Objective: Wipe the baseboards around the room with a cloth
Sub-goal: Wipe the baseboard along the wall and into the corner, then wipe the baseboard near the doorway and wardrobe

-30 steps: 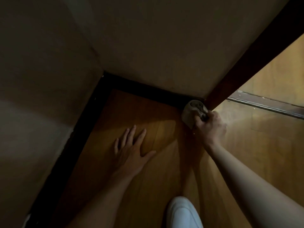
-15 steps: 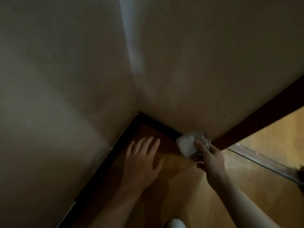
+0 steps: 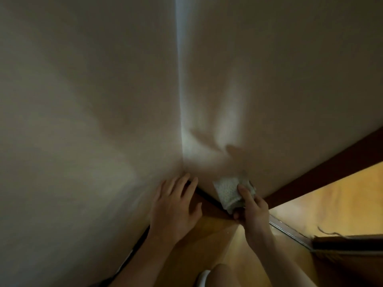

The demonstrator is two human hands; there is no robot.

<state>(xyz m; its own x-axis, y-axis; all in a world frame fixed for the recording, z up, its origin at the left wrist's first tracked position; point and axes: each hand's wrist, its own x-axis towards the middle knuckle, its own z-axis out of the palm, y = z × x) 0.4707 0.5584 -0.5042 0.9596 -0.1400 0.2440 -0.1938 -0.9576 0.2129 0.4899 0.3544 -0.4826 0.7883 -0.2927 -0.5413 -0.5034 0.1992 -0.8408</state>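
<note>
Wiping baseboard (image 3: 205,197) at corner | right hand (image 3: 251,212) grips folded cloth (image 3: 229,191), pressed to baseboard ahead of its fingers | left hand (image 3: 176,206) flat, fingers spread, beside cloth | progress: judged mid-task, remaining walls unseen.

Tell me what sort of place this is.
Probably an indoor room corner, likely in a home. Two pale walls meet above a dark baseboard, where the right hand holds a cloth; the floor is wood, and a metal threshold strip marks a doorway at right.

Pale walls (image 3: 83,100), wood floor (image 3: 217,245), metal threshold strip (image 3: 290,232).
</note>
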